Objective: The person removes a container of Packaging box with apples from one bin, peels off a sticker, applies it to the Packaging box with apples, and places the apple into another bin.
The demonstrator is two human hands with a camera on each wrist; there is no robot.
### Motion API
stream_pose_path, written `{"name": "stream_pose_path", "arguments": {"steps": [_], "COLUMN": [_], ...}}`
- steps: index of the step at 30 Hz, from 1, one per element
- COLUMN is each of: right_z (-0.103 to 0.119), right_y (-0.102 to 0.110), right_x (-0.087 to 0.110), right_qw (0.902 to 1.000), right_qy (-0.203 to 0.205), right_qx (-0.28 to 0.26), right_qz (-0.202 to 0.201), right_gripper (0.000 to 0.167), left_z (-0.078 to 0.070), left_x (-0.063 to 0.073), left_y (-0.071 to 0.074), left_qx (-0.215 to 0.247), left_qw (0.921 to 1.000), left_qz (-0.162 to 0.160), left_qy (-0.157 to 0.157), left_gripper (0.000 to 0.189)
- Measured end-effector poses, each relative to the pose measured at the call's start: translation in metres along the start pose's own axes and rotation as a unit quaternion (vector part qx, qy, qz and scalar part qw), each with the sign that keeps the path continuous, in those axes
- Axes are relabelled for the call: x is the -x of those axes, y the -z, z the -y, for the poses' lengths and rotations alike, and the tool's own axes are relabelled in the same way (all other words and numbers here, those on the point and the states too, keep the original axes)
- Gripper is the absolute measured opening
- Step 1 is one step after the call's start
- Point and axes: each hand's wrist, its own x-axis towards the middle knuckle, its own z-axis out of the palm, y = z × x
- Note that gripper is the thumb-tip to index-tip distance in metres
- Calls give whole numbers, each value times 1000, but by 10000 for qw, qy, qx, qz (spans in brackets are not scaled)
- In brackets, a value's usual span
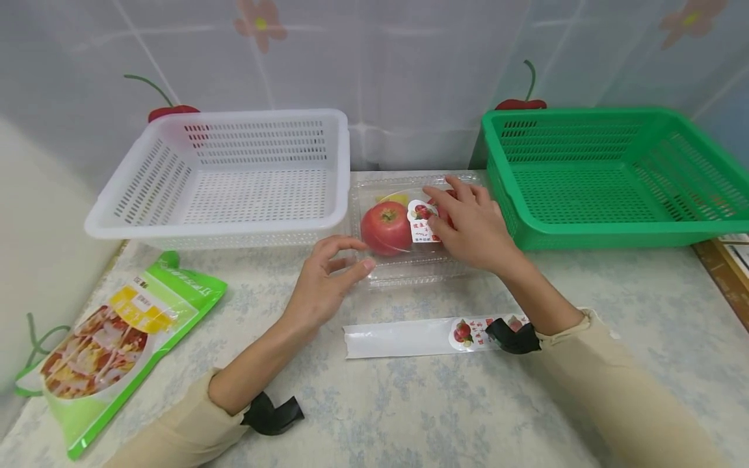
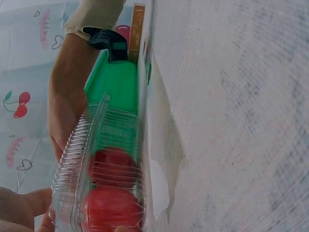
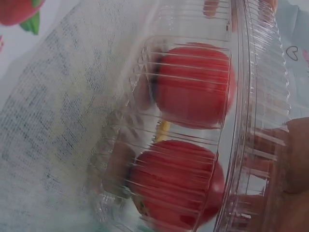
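A clear plastic clamshell box (image 1: 404,281) lies closed between the two baskets. Through it I see two red apples (image 3: 193,87) side by side and something yellow (image 1: 393,198) behind them. A white apple-print label (image 1: 422,231) sits on the lid. My left hand (image 1: 324,279) grips the box's left front corner, thumb and fingers bent about the edge. Over the lid's right part my right hand (image 1: 471,224) lies with fingers spread, thumb by the label and fingertips on the plastic. The left wrist view shows the box (image 2: 79,150) side-on, only part of the left hand visible.
A white basket (image 1: 216,231) stands left of the box, a green basket (image 1: 620,227) right of it. In front lies a strip of label backing (image 1: 398,339), its right end under the right wrist. A green food packet (image 1: 125,344) lies at the left.
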Motion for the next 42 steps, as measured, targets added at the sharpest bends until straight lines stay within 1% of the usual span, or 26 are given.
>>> {"name": "stream_pose_path", "arguments": {"steps": [3, 8, 11, 16, 19, 24, 27, 30, 34, 39, 42], "right_z": [0, -1, -1, 2, 3, 1, 0, 0, 2, 3, 4], "right_y": [-1, 3, 2, -4, -7, -8, -7, -8, -9, -8, -7], "right_x": [0, 0, 0, 0, -1, 0, 1, 1, 0, -1, -1], "right_qw": [10000, 9994, 9991, 9993, 9992, 9994, 9993, 9992, 9987, 9982, 9982], "right_qy": [30, 96, 61, -145, -168, -124, -108, -111, -158, -209, -165], "right_qx": [6, -312, -380, -61, 60, -33, -81, 23, 203, 216, 174], "right_qz": [-83, -97, -160, -339, -369, -313, -348, -391, -442, -521, -544], "right_gripper": [47, 48, 45, 48, 48, 47, 45, 45, 50, 48, 47], "left_z": [-1, -2, -2, -2, -2, -1, -1, -1, 0, -1, -1], "left_x": [1, 2, 1, 1, 1, 1, 1, 1, 1, 0, 1], "left_y": [0, 0, 0, 0, 0, 0, 0, -1, -1, -1, -1], "left_qx": [-16, -24, -37, -64, -56, -26, -7, 6, 1, 7, 27], "left_qw": [10000, 10000, 10000, 10000, 10000, 10000, 10000, 10000, 10000, 10000, 10000], "left_qz": [-10, 9, 14, 20, 26, 15, 33, 35, 31, 69, 75], "left_qy": [9, -1, 2, 12, 23, 59, 70, 91, 91, 28, -2], "left_gripper": [31, 30, 31, 31, 31, 30, 31, 31, 30, 30, 30]}}
